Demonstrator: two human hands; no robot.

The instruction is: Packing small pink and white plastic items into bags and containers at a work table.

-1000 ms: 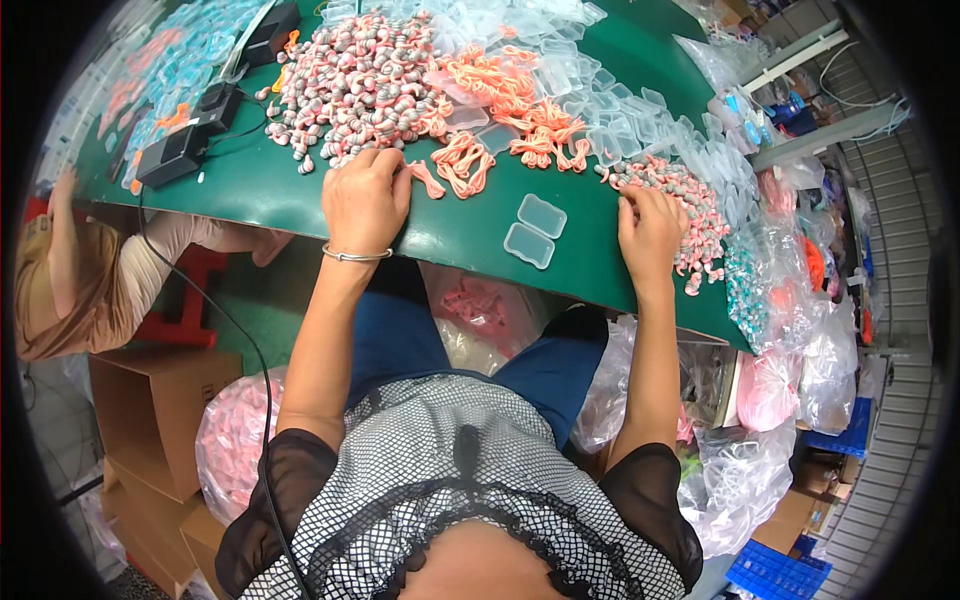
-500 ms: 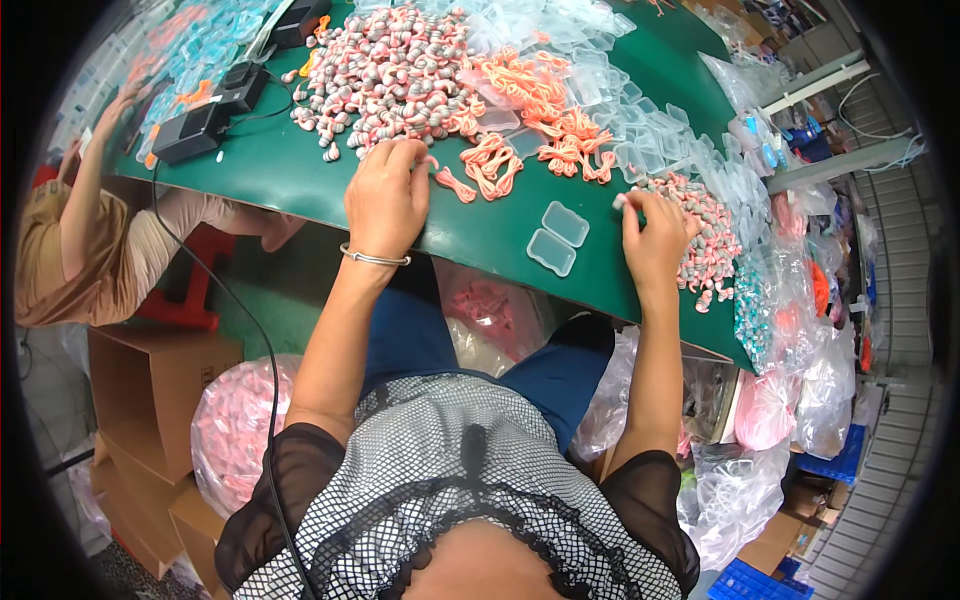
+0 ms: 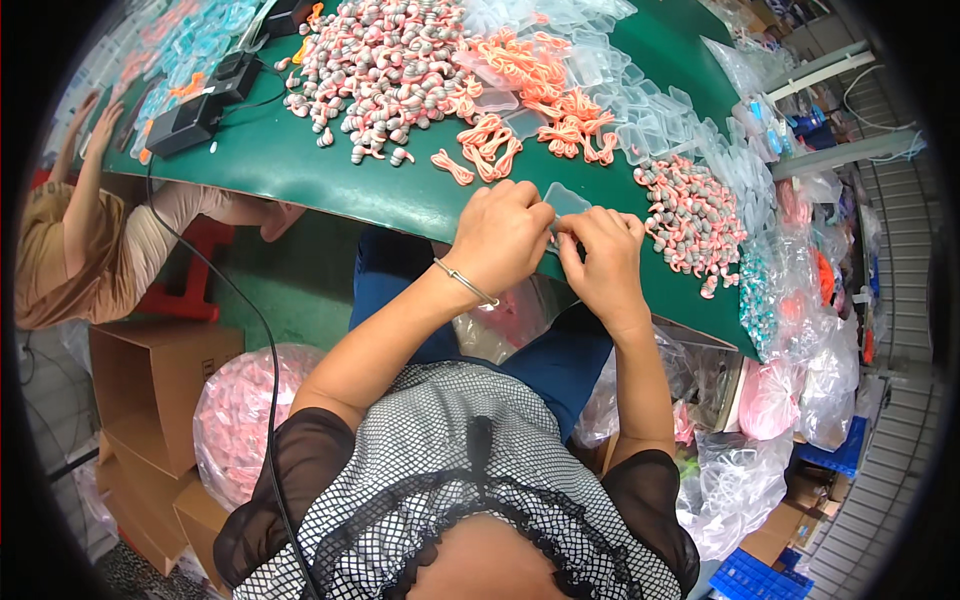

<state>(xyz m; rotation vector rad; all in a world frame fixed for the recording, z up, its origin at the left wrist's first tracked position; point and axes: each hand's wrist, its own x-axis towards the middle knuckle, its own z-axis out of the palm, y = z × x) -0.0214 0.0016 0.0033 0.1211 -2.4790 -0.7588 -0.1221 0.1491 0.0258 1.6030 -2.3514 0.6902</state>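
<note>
My left hand (image 3: 503, 235) and my right hand (image 3: 605, 258) are close together at the table's near edge, over a small clear hinged plastic box (image 3: 567, 199). The box's far half shows beyond my fingers; its near half is mostly hidden. Both hands are closed, fingertips pinched together, and what they hold is hidden. Just beyond my left hand lie bundles of orange cord (image 3: 490, 147). To the right of my right hand is a smaller pile of pink-and-grey ribbed plugs (image 3: 690, 215), resembling earplugs. A larger pile of similar plugs (image 3: 385, 75) lies at the far left.
Many clear plastic boxes (image 3: 650, 125) are heaped across the back right of the green table (image 3: 290, 170). Black devices (image 3: 185, 125) with a cable stand at the left. A co-worker's arm (image 3: 85, 190) reaches in there. Cardboard boxes (image 3: 150, 390) and filled bags (image 3: 250, 420) are below.
My left hand has moved right from the large plug pile, and my right hand left from the small pile. They now meet over the clear box.
</note>
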